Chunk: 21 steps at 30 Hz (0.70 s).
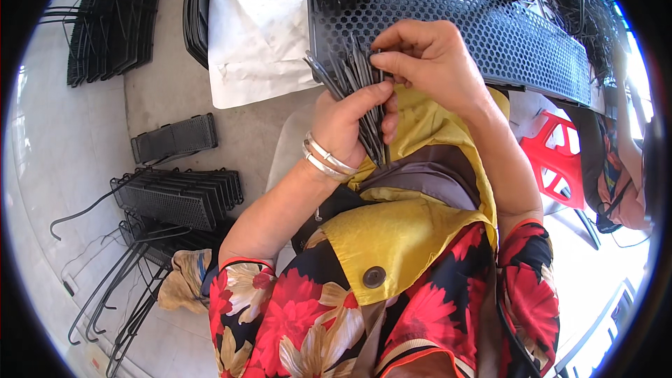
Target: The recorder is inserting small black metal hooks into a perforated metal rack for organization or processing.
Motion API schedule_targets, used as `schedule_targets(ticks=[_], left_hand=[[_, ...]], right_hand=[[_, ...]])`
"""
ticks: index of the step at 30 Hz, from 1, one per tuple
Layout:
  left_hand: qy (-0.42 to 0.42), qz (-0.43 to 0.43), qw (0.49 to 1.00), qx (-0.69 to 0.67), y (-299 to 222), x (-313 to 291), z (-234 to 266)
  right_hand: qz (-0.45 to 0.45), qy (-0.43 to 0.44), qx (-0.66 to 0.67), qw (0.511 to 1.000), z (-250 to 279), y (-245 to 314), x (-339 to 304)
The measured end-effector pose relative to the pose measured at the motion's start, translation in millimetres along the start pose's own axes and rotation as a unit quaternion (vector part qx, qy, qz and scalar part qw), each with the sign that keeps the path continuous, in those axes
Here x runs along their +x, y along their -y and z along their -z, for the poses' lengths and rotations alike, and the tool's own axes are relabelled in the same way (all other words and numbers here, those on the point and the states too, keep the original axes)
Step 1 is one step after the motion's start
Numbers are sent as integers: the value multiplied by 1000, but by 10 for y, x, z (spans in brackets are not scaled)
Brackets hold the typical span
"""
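Your left grip (341, 120) clasps dark strips (360, 68); your right grip's (435, 59) hold I can't tell. You're seemingly sorting; next calls for careful separating.

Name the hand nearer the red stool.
Right: the right hand is left of the red stool; the left hand, gripping the black strips, is farther left.

floral sleeves (528, 294) (two silver bangles (325, 167))

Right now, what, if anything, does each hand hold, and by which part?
Left hand: dark strip bundle, around its middle. Right hand: cannot be told.
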<state>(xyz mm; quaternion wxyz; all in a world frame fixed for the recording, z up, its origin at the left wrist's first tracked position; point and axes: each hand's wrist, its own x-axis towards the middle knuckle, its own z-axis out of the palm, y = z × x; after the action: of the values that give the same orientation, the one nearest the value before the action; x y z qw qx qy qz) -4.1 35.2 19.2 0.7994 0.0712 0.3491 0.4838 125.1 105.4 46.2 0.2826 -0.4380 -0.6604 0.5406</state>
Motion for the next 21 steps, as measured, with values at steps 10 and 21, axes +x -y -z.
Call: schedule_targets(ticks=[10,21], left_hand=[[-35,3,999,-3,-4,12,23],[-60,16,998,6,-3,2,-36]], right_hand=[[165,-302,11,939,155,30,188],[454,-363,-86,809,-23,-41,648]])
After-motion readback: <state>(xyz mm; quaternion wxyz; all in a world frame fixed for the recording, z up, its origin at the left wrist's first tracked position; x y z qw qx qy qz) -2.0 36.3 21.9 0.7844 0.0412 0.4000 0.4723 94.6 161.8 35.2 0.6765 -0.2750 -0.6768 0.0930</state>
